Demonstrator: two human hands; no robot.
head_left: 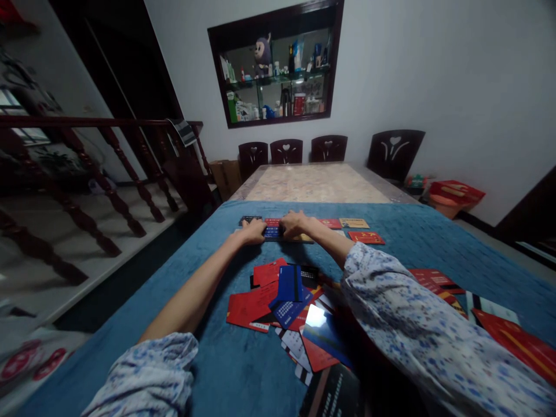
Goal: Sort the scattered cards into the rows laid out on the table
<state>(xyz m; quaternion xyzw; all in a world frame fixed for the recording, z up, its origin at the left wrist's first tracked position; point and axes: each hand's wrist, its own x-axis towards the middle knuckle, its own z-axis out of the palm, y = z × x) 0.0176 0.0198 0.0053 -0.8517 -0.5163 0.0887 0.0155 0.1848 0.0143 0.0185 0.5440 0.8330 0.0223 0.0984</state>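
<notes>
Both my arms reach forward over the blue cloth [208, 353]. Between my hands lies a blue card [272, 231] in a row of cards. My left hand [253, 230] has its curled fingers at the card's left edge. At the right edge, my right hand [294, 224] bends its fingers down and hides part of the row. A red card [273, 221] shows just behind the blue one, and a dark card [251, 219] lies behind my left hand. Right of my right hand are a red card [330, 223], a yellowish card [354, 223] and a red-gold card [366, 238].
Nearer me is a loose pile of overlapping cards, with a dark blue card [290, 283] on top and a red card [247, 310] at its left. More cards [434, 280] lie at the right, partly behind my sleeve. Chairs [329, 149] stand beyond the table; a wooden railing [99, 121] runs along the left.
</notes>
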